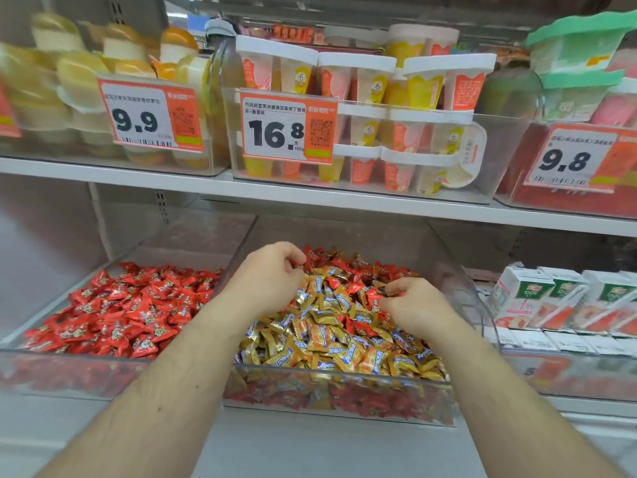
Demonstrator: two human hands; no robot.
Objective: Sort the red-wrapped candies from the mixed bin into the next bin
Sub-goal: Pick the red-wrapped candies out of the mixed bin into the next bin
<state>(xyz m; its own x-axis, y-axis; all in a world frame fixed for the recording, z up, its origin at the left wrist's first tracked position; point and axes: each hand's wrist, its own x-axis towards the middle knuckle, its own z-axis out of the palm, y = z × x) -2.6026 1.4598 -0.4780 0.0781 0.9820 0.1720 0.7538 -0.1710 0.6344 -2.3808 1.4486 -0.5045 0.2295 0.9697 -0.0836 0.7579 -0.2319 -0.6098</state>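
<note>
Red-wrapped candies (pixel 348 267) lie thickest at the far end of the mixed bin (pixel 344 377), toward 12 o'clock from me, scattered among gold-wrapped candies (pixel 331 343) that fill the near half. More red shows through the clear front wall, buried low.

My left hand (pixel 269 281) is over the far-left part of the pile, fingers (pixel 293 258) curled down, tips touching the red pieces at roughly 1 o'clock from the knuckles. Whether a wrapper is actually pinched there I cannot tell; the tips hide it.

My right hand (pixel 413 308) sits at mid-right of the pile, its fingers curled in as well, tips pointing to 10 o'clock at a red piece (pixel 370 294) just beside them. Grip not visible here either.

Key relation: the all-red bin (pixel 69 365) stands directly at 9 o'clock of the mixed bin, walls side by side. The left hand is nearer it (only the shared wall between), so I judge the left the natural carrier; the right would have to cross the whole pile.

Wrappers lie every which way, no common long axis; twisted ends stick up and should give the easiest hold.

Above, the shelf (pixel 310 198) carries pudding cups (pixel 358 81) and price tags (pixel 287 127).
</note>
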